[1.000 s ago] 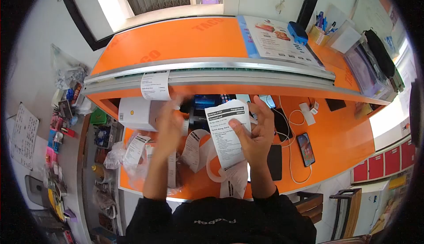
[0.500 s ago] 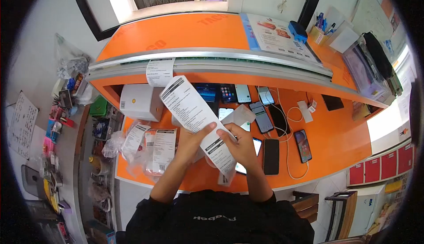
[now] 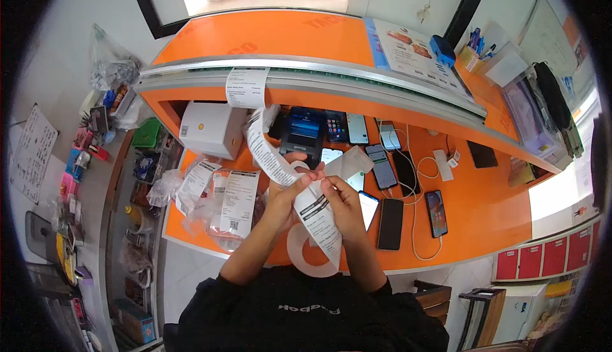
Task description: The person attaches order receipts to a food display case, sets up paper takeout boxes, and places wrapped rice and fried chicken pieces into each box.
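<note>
A long white printed receipt strip (image 3: 269,155) is pinched between both hands in front of my chest. My left hand (image 3: 285,194) grips it near its middle, thumb on top. Close beside it, my right hand (image 3: 343,206) pinches the strip at the same spot. The upper part curls up and away, and the lower part (image 3: 320,221) hangs toward me. Below it shows a pale ring-shaped piece (image 3: 296,250) whose kind I cannot tell. Left of my hands sits a plastic-wrapped package (image 3: 234,208) with a receipt on it.
Several phones (image 3: 390,224) and white cables lie on the orange desk (image 3: 465,237). A dark printer-like device (image 3: 303,132) and a white box-shaped machine (image 3: 212,129) stand under the ledge. Another receipt (image 3: 247,87) hangs over the ledge. Shelves of goods line the left.
The receipt strip has gone from nearly flat to bent and curled at my fingers. Both hands have drawn closer together on it. The camera view has shifted slightly.
</note>
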A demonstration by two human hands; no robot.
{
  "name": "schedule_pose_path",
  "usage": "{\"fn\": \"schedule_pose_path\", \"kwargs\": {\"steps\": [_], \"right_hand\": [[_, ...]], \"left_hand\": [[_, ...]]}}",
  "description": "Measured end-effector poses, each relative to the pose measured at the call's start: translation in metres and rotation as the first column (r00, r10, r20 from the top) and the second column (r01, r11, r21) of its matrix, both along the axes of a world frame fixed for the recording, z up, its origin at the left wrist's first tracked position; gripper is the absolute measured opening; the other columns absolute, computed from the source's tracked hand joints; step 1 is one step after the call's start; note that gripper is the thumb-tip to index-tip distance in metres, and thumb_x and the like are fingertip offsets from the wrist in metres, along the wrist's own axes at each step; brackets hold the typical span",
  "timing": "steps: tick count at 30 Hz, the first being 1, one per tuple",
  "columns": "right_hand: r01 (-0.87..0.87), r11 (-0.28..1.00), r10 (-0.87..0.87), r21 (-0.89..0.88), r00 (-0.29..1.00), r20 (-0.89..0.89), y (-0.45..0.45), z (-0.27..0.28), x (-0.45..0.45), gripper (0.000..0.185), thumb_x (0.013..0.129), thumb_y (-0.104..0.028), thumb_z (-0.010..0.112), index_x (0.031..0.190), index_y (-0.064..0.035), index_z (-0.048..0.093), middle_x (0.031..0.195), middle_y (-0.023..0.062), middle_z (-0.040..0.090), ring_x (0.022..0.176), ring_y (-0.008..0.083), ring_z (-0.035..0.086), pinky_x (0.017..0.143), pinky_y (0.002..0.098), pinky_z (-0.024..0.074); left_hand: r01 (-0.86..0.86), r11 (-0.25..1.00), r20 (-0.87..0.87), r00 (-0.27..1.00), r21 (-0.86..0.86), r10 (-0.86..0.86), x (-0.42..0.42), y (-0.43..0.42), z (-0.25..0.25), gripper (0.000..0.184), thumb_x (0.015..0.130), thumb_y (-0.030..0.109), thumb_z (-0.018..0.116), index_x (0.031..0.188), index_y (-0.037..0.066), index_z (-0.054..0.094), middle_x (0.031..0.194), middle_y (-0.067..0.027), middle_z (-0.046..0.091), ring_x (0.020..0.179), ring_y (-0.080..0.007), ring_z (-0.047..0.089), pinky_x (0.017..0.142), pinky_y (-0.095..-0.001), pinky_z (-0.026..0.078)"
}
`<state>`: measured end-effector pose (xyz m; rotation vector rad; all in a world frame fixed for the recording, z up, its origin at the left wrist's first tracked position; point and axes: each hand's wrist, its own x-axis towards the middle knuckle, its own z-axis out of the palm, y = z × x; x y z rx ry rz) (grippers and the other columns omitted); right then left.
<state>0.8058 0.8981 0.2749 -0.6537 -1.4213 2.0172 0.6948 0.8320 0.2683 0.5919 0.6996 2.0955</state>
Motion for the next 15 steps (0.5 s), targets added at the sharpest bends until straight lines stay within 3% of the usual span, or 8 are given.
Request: {"fn": "schedule_pose_path", "kwargs": {"steps": [3,5,7,9,11,12,13,15], "right_hand": [[0.013,0.993,-0.024,0.119,0.996,0.088,0.002,-0.006,0.008,0.019,0.095,-0.021,0.053,0.095,-0.0026,0.061,0.075,-0.0017,0.058,0.066,0.0009,0.050,0.059,0.0167,0.0388],[0.059,0.981,-0.081,0.185,0.990,0.113,0.007,-0.016,0.015,0.018,0.094,-0.020,0.054,0.094,-0.0032,0.060,0.073,-0.0020,0.058,0.063,0.0018,0.049,0.057,0.0179,0.0389],[0.138,0.961,-0.166,0.240,0.981,0.102,0.017,-0.033,0.025,0.016,0.094,-0.019,0.053,0.094,-0.0040,0.060,0.068,-0.0025,0.056,0.058,0.0038,0.049,0.054,0.0201,0.0394],[0.214,0.907,-0.295,0.364,0.937,0.186,0.029,-0.040,0.039,0.015,0.093,-0.018,0.054,0.092,-0.0036,0.059,0.070,-0.0010,0.056,0.060,0.0041,0.049,0.053,0.0204,0.0382],[0.300,0.894,-0.366,0.333,0.918,0.156,0.043,-0.057,0.057,0.016,0.093,-0.018,0.054,0.092,-0.0032,0.059,0.071,0.0003,0.056,0.063,0.0051,0.049,0.055,0.0215,0.0388],[0.297,0.879,-0.384,0.373,0.904,0.186,0.048,-0.057,0.064,0.016,0.093,-0.019,0.054,0.091,-0.0033,0.059,0.073,0.0006,0.057,0.064,0.0056,0.049,0.057,0.0221,0.0392],[0.294,0.862,-0.403,0.412,0.891,0.209,0.049,-0.054,0.068,0.017,0.093,-0.019,0.054,0.091,-0.0033,0.060,0.075,0.0008,0.057,0.066,0.0061,0.049,0.059,0.0226,0.0397],[0.273,0.891,-0.390,0.363,0.870,0.303,0.043,-0.041,0.071,0.018,0.094,-0.020,0.053,0.092,-0.0030,0.060,0.076,0.0003,0.057,0.066,0.0067,0.049,0.060,0.0228,0.0399]], "left_hand": [[0.010,0.998,0.290,0.957,-0.063,0.008,-0.021,-0.007,0.000,0.025,0.091,0.016,0.057,0.109,0.001,0.047,0.089,-0.0120,0.061,0.107,-0.0280,0.057,0.095,-0.0385,0.047],[-0.134,0.987,0.317,0.943,0.090,0.099,-0.043,-0.017,-0.008,0.023,0.092,0.022,0.057,0.100,0.000,0.053,0.089,-0.0103,0.060,0.102,-0.0241,0.059,0.087,-0.0392,0.052],[-0.310,0.951,0.398,0.872,-0.005,0.286,-0.064,-0.038,0.003,0.021,0.089,0.015,0.061,0.103,0.001,0.055,0.092,-0.0080,0.062,0.098,-0.0201,0.061,0.080,-0.0377,0.055],[-0.216,0.869,-0.089,0.976,-0.445,0.197,-0.063,-0.071,0.007,0.028,0.085,0.009,0.065,0.110,0.002,0.055,0.098,-0.0058,0.063,0.094,-0.0169,0.062,0.078,-0.0349,0.055],[-0.060,0.791,-0.315,0.934,-0.609,-0.171,-0.037,-0.095,0.006,0.056,0.075,0.009,0.074,0.123,0.002,0.046,0.109,-0.0105,0.061,0.097,-0.0217,0.061,0.083,-0.0342,0.051],[-0.201,0.772,-0.614,0.735,-0.603,-0.288,-0.030,-0.111,-0.019,0.061,0.073,0.011,0.075,0.124,0.001,0.044,0.109,-0.0138,0.060,0.100,-0.0255,0.060,0.086,-0.0357,0.049],[-0.325,0.767,-0.810,0.427,-0.553,-0.403,-0.023,-0.126,-0.054,0.066,0.071,0.014,0.077,0.126,0.001,0.041,0.110,-0.0172,0.060,0.103,-0.0293,0.058,0.089,-0.0372,0.046],[-0.258,0.606,-0.621,0.586,-0.752,-0.520,-0.010,-0.153,-0.103,0.068,0.070,0.020,0.076,0.125,-0.001,0.041,0.113,-0.0213,0.056,0.107,-0.0339,0.056,0.093,-0.0386,0.042]]}}
